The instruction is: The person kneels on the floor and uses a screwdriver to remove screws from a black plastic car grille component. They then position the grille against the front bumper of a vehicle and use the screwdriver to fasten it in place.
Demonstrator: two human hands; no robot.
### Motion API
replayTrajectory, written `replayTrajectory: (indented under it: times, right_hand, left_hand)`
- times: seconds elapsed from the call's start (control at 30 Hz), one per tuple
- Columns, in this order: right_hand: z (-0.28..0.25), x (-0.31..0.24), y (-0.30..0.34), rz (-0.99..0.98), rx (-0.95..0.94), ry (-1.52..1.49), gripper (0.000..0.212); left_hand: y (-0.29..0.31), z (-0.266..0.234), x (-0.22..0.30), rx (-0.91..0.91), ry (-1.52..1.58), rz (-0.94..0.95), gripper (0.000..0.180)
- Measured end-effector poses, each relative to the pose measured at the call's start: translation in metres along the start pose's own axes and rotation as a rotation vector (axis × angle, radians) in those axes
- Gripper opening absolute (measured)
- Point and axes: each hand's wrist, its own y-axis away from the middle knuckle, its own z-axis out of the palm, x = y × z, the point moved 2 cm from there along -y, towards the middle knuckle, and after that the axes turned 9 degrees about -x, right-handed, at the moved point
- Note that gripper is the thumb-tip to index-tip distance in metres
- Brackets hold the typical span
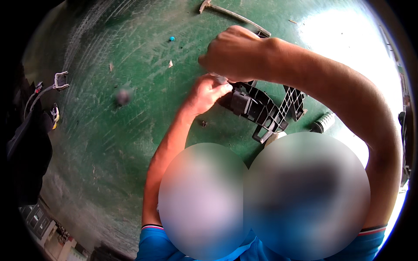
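Note:
A black ribbed plastic part point(257, 106) with a lattice of openings lies in front of me on the green surface. At its left end, my left hand point(205, 93) is closed, with the thumb pressed on that end. My right hand point(237, 51) is curled into a fist just above and beyond the left one. A small greyish piece point(220, 79) shows between the two hands; its kind is unclear. Whatever the right fingers grip is hidden by the hand. The right forearm passes over the far side of the black part.
On the green floor point(130, 130), a hammer point(233, 15) lies beyond my right hand. A small blue piece point(172, 39) and scraps are scattered to the left. A ribbed cylindrical piece point(323, 123) is at the right. A bracket-like item with a cable point(61, 80) sits far left.

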Motion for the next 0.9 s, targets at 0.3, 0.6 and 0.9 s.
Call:
replayTrajectory:
  times: [0.3,0.6,0.9]
  right_hand:
    - [-0.003,-0.004,-0.003,-0.114,0.143,0.095,0.010]
    - [-0.023,-0.007,-0.001,0.012,-0.148,-0.186,0.015]
    - [-0.019,-0.007,0.006,-0.052,-0.029,-0.137,0.012]
  left_hand:
    - [-0.001,0.005,0.004,0.053,-0.302,-0.092,0.022]
    - [-0.001,0.009,0.004,0.257,-0.406,-0.059,0.014]
    - [0.006,0.004,0.017,0.162,-0.281,-0.102,0.008]
